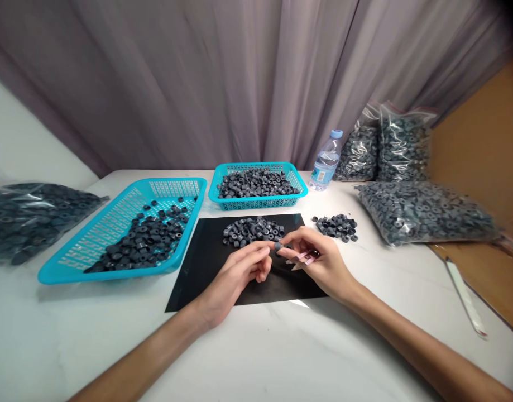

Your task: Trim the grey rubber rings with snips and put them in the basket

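Note:
A small dark grey cap-like piece [277,245] is between my hands, above a black mat. My right hand [319,257] pinches it between thumb and index finger; shiny pinkish bits, apparently long nails, show at the other fingertips. My left hand [241,268] is closed, its thumb pressed to the index finger, and the index fingertip touches the same piece. Just behind the hands, a pile of similar grey pieces [252,230] lies on the black mat [201,268]. To the right of the mat sits a smaller pile of grey pieces [336,226] on the white table.
Two blue perforated baskets, one at left [51,272] and one at back [258,204], hold grey pieces. A water bottle [326,162] stands at back right. Filled clear bags lie at left [34,218] and right [423,212]; others stand behind. A white-handled tool [465,296] lies at right.

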Demonstrator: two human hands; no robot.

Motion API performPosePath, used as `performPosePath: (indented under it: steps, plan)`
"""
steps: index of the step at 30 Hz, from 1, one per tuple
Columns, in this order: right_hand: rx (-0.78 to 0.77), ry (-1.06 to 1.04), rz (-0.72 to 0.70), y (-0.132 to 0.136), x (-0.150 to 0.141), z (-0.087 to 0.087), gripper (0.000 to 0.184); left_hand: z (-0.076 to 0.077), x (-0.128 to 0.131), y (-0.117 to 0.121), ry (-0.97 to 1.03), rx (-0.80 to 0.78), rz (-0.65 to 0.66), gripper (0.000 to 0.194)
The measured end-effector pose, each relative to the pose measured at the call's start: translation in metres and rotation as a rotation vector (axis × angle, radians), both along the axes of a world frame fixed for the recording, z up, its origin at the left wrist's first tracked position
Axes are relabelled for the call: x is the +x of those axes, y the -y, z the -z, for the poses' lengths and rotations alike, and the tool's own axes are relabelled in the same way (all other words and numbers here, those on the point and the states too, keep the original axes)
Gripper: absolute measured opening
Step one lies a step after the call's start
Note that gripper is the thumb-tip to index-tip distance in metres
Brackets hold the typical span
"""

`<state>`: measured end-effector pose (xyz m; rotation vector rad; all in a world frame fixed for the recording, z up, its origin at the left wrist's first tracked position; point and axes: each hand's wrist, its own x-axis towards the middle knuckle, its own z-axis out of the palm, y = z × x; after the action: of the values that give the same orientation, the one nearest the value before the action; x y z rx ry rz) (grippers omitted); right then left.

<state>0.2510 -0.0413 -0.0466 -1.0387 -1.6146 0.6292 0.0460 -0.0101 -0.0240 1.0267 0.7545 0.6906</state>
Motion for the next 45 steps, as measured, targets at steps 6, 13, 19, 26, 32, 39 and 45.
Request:
performPosePath:
  steps: [6,13,19,26,32,39,45]
  plan:
    - [0.074,0.026,0.024,0.003,-0.004,-0.001,0.006,0.000,0.005,0.004,-0.080,0.158,-0.007,0.023]
    - [0.123,0.076,-0.009,0.007,-0.013,0.000,0.010,0.001,0.010,0.006,-0.090,0.299,-0.147,0.017]
    - [0.038,0.030,0.021,0.003,-0.007,-0.003,0.014,-0.001,0.005,-0.002,-0.045,0.147,-0.192,0.024]
    - [-0.002,-0.010,0.117,-0.002,-0.001,0.001,0.013,-0.005,0.003,-0.002,-0.041,0.169,-0.157,0.019]
    - [-0.015,-0.007,0.093,0.002,-0.004,0.000,0.015,-0.005,0.005,-0.001,-0.043,0.157,-0.180,0.018]
    - [-0.015,-0.018,0.085,0.003,-0.005,-0.002,0.015,-0.005,0.005,0.000,-0.053,0.140,-0.189,0.022]
    - [-0.011,-0.004,0.090,0.002,-0.005,-0.001,0.015,-0.004,0.003,0.000,-0.047,0.140,-0.161,0.022]
